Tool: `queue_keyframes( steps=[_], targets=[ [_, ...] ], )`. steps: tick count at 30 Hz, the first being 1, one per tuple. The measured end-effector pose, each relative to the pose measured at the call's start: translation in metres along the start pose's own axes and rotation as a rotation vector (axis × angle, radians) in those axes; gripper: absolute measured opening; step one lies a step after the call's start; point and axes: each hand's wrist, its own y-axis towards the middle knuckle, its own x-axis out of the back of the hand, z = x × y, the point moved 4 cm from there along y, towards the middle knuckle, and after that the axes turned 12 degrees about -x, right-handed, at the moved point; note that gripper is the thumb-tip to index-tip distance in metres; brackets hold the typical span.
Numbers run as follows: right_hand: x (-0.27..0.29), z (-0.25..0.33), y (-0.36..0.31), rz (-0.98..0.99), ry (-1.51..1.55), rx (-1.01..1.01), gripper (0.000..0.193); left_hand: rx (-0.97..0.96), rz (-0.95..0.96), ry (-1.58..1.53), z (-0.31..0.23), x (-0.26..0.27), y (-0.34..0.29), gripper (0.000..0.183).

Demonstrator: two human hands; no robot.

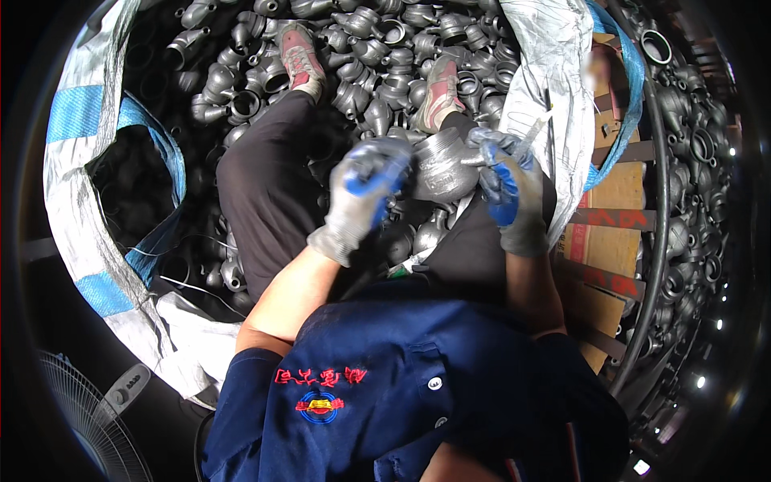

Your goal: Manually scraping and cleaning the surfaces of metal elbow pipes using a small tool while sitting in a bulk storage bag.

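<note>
A rounded grey cast part point(446, 166) with a wide mouth and a narrow neck is between my hands, above my lap. My right hand point(507, 178), in a grey and blue coated glove, is closed around the neck at the part's right side. A pale, flat strip point(533, 135) sticks up beside its fingers; I cannot make out whether it is held. My left hand point(363, 186), in a matching glove, is just left of the part. Its fingers are smeared by motion, so I cannot see whether they touch the part.
Many similar grey castings point(365, 76) lie under and around my shoes. A white and blue woven bulk bag point(80, 181) surrounds them, its blue loop point(173, 161) at left. More castings point(695, 161) lie beyond a dark rail and cardboard point(598, 249) at right. A fan point(88, 418) stands lower left.
</note>
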Motion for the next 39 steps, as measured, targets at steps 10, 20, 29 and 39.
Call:
queue_keyframes(
  steps=[10,20,29,39],
  targets=[
    [0.000,0.008,-0.013,0.044,0.059,0.023,0.021,0.432,0.092,-0.422,0.006,-0.028,-0.006,0.037],
    [-0.022,-0.005,-0.002,0.063,-0.325,0.174,0.043,0.216,-0.061,-0.263,0.017,-0.016,0.002,0.040],
    [-0.024,-0.001,0.005,0.022,-0.246,0.173,0.022,0.091,-0.066,-0.146,0.014,-0.013,0.003,0.050],
    [-0.008,-0.007,0.019,-0.126,-0.115,-0.001,0.020,0.233,-0.114,-0.272,0.016,-0.014,0.004,0.051]
  ],
)
